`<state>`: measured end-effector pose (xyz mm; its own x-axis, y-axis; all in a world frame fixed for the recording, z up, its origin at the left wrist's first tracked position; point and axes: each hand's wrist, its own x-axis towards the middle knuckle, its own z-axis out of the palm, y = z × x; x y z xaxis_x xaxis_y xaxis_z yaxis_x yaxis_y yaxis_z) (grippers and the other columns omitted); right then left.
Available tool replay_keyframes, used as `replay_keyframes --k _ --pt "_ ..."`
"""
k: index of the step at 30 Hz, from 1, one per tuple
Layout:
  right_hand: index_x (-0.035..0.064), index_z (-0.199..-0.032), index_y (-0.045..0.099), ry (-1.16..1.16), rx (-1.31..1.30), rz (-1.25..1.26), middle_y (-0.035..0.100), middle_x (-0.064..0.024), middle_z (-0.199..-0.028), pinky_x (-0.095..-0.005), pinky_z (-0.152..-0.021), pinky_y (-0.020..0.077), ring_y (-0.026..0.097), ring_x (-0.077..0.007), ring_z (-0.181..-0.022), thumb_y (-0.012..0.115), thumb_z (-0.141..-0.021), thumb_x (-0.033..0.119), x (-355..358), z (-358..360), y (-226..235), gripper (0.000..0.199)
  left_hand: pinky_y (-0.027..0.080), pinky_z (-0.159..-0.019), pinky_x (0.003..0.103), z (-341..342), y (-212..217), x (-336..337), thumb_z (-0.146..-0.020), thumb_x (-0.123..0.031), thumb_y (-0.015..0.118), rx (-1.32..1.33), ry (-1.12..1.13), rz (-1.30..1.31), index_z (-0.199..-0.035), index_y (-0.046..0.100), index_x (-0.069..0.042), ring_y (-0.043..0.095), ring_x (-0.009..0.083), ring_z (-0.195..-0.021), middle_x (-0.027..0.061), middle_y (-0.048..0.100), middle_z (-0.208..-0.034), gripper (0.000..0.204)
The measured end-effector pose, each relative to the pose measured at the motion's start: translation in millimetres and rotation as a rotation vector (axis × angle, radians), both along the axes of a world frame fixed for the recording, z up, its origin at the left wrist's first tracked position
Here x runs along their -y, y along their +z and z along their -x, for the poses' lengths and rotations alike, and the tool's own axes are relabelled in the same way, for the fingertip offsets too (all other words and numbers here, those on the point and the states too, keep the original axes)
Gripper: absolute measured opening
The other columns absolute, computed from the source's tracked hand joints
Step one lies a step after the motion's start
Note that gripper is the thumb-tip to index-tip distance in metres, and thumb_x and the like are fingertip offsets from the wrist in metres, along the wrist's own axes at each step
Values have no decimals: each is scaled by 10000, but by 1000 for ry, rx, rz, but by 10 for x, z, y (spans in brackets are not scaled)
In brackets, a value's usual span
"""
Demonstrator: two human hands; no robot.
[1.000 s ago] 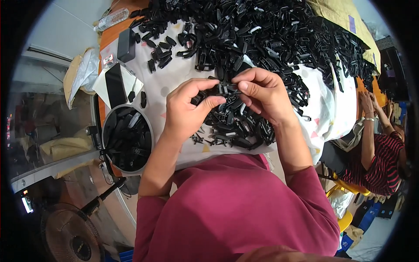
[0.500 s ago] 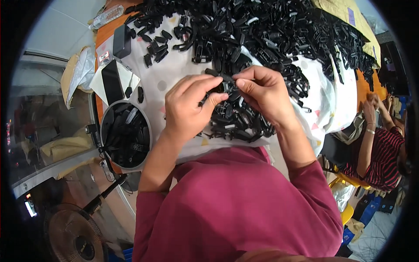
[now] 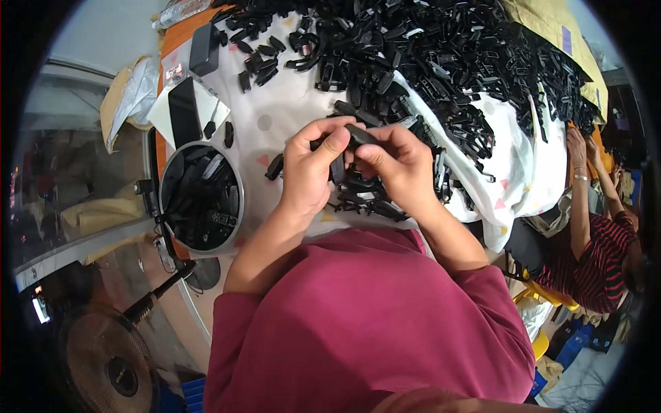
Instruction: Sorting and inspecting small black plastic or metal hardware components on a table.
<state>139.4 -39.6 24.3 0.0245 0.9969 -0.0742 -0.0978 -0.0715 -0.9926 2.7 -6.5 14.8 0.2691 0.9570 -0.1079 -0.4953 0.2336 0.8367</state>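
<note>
Between my two hands is a small black plastic part (image 3: 361, 136), long and rounded, held above the table. My left hand (image 3: 311, 164) is closed on its left end, the thumb pressed along it. Thumb and fingers of my right hand (image 3: 403, 165) grip the right end. Beneath and behind my hands lie several similar loose black parts (image 3: 372, 204). A far larger heap of black parts (image 3: 427, 48) covers the back of the table. The fingers partly hide the held part, so its exact kind cannot be made out.
On the left stands a round tub (image 3: 241, 199) of black parts. Behind it lie a dark phone (image 3: 183, 113) and a black box (image 3: 204, 49). A patterned white cloth (image 3: 258, 103) covers the table. A fan (image 3: 113, 365) is at lower left; a co-worker (image 3: 592, 255) sits at right.
My hands have come closer together, and both now close round the black part. The view has shifted slightly. The co-worker's hands at right have moved farther back.
</note>
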Motion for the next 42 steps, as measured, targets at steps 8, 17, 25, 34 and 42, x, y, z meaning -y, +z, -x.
replay_keyframes --k 8,17,25,34,42 --pt "-11 -983 576 137 606 -113 614 -104 -915 -256 -708 452 565 -125 -819 613 -788 154 -443 -146 -309 259 438 -695 234 1279 247 210 -824 -87 552 -1273 857 -347 -908 597 21 558 139 -738 78 607 -835 144" --pt "186 -950 616 192 1731 -721 507 -33 -1025 -313 -738 448 489 -249 -890 557 -657 96 -1344 83 -539 312 350 -848 379 1777 -74 81 -726 -304 632 -1741 619 -754 -1010 575 -102 490 282 -962 103 548 -1026 353" --pt "27 -978 526 -150 530 -308 570 -42 -732 -234 -481 409 504 -103 -562 638 -756 134 -1043 -286 -480 270 336 -863 427 1622 -27 271 -639 -269 706 -1941 654 -785 -1052 562 -174 425 299 -1041 65 465 -1144 448" --pt "13 -885 517 -118 -238 46 576 -72 -774 -210 -470 449 589 -146 -634 568 -794 28 -533 -274 -235 105 413 -727 415 418 -323 -406 -718 -284 608 -1892 157 -854 -807 646 -99 549 263 -816 65 597 -931 209" --pt "-19 -986 530 43 -527 85 592 -114 -771 -214 -478 488 612 -168 -662 518 -828 46 -327 -224 -154 172 445 -577 224 283 -224 -537 -814 -133 526 -730 -142 -86 -899 566 -36 556 132 -655 50 605 -768 136"
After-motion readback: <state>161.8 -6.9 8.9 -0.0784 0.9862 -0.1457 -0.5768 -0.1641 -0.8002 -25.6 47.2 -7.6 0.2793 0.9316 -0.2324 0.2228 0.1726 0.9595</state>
